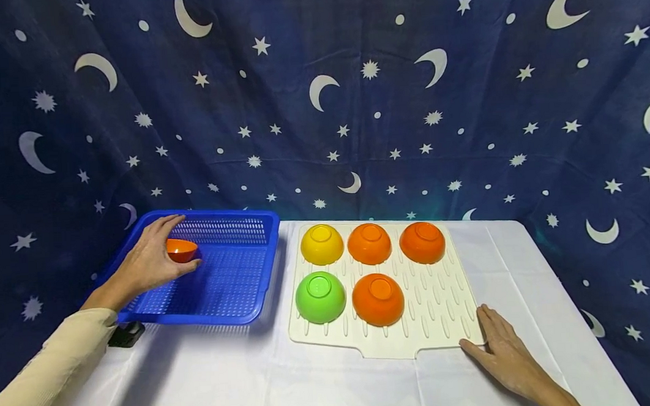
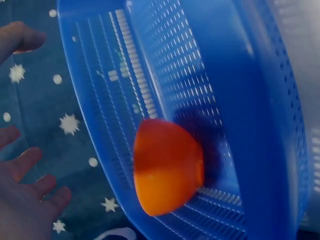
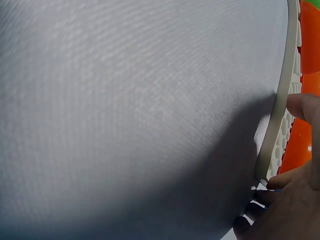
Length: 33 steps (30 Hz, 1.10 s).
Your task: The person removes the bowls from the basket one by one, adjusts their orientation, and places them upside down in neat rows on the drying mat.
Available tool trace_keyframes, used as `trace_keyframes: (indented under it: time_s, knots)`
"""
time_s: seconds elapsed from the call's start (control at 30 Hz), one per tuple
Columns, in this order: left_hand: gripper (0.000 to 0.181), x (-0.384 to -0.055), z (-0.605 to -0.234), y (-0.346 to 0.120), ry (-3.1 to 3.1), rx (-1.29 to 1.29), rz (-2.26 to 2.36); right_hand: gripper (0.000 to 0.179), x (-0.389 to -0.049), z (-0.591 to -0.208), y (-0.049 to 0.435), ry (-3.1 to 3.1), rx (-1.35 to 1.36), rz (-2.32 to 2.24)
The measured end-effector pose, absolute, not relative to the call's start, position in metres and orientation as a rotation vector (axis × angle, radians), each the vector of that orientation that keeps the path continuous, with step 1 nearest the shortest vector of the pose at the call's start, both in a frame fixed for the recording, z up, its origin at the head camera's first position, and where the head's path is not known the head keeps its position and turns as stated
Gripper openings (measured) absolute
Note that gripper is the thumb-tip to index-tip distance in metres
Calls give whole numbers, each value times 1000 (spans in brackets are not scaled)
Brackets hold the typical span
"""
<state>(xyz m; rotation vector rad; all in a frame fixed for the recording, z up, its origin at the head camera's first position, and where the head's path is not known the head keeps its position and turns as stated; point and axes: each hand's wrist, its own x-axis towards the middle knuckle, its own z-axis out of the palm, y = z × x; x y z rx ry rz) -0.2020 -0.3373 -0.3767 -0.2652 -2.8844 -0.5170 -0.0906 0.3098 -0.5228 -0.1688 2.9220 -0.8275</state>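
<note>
My left hand (image 1: 153, 255) is over the blue basket (image 1: 274, 242), thumb and fingers spread wide around an orange bowl (image 1: 182, 252). In the left wrist view a gap shows between those fingers (image 2: 22, 162) and the bowl (image 2: 167, 167), which sits upright inside the basket with its base toward the floor. My right hand (image 1: 506, 353) rests at the front right corner of a white draining mat (image 1: 435, 307), thumb at its front edge and fingers along its right side. In the right wrist view the thumb (image 3: 302, 106) touches the mat's rim.
Bowls stand upside down on the mat: yellow (image 1: 321, 245), orange (image 1: 369, 244) and red-orange (image 1: 422, 242) at the back, green (image 1: 320, 298) and orange (image 1: 378, 300) in front. A white cloth (image 1: 218, 380) covers the table. Behind hangs a dark blue curtain (image 1: 281, 107) with moons and stars.
</note>
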Motion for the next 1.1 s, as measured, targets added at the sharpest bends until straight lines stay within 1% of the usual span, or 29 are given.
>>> trace_keyframes:
  time_s: [0.27, 0.5, 0.7, 0.97, 1.1]
  knots:
    - [128, -224, -389, -360, -3003, 76, -683, 99, -91, -523, 314, 2919, -175, -832]
    - [135, -234, -399, -374, -3192, 326, -730, 99, -90, -523, 315, 2916, -173, -847]
    - [133, -239, -403, -377, -3299, 521, -665, 99, -91, -523, 313, 2928, -180, -834]
    - [110, -248, -406, -372, -3284, 621, -512, 100, -92, -520, 312, 2941, -169, -792]
    - [113, -249, -406, -369, -3305, 694, -552, 100, -92, -519, 312, 2955, -171, -765]
